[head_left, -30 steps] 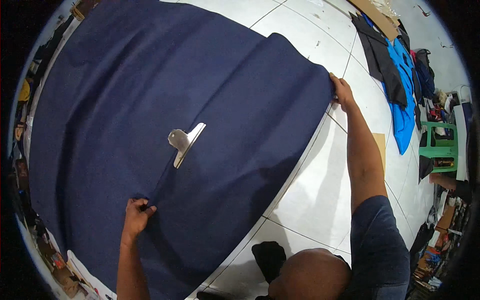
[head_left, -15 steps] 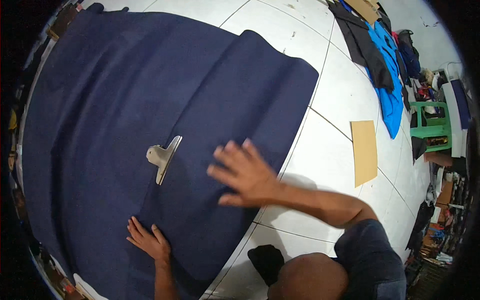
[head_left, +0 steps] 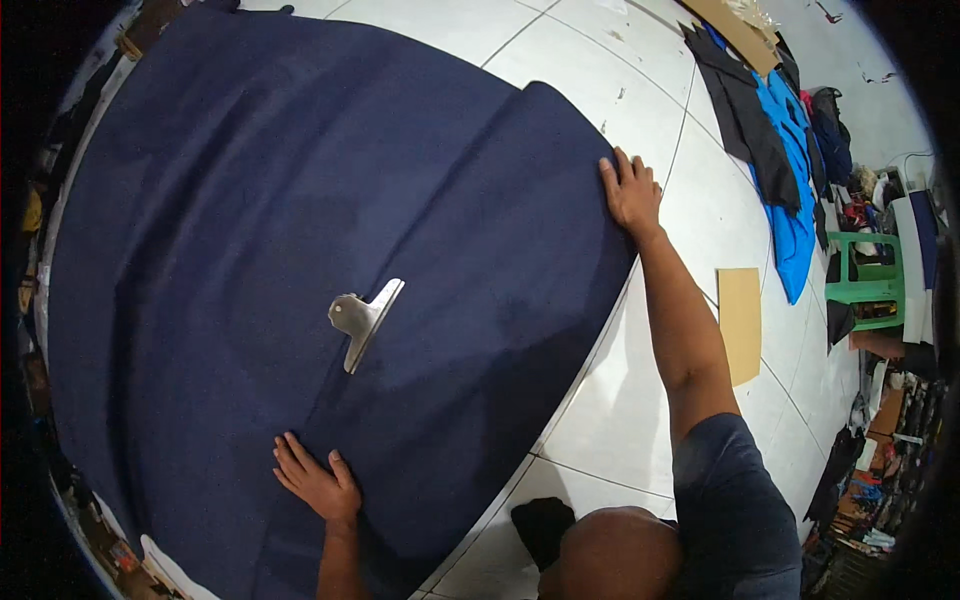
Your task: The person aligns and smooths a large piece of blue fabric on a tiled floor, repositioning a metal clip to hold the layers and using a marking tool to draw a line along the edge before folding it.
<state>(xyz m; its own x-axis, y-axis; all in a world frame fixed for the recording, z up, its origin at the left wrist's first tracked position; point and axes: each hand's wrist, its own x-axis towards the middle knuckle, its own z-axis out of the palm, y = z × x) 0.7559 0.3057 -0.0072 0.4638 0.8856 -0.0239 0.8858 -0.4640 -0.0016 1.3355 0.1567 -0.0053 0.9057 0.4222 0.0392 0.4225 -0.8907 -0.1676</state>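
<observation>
**Wide Navy Cloth [head_left: 240, 270] Under Two Flat Hands**

The navy cloth was spread on the white tiled floor [head_left: 610, 410], covering most of the view's left and middle. It seemed soft and bendable, with a matt face which probably was not slippery. Being so wide, it was likely somewhat heavy to shift whole, but hardly fragile. The free edge at the right looked the best place for taking hold; the long ridge through its middle was a second one.

On this ridge sat a metal clip [head_left: 372, 322] (whether it pinched the fabric, one could not tell). The left hand [head_left: 318, 483] pressed flat near the ridge, its fingers apart, grasping nothing. The right hand [head_left: 632, 192] rested at the right edge, fingers likewise spread.

Farther right were a tan sheet [head_left: 740, 325], a blue fabric [head_left: 795, 250] and a green stool [head_left: 865, 291]. No brand, label or writing could be read on the cloth or the clip.
</observation>
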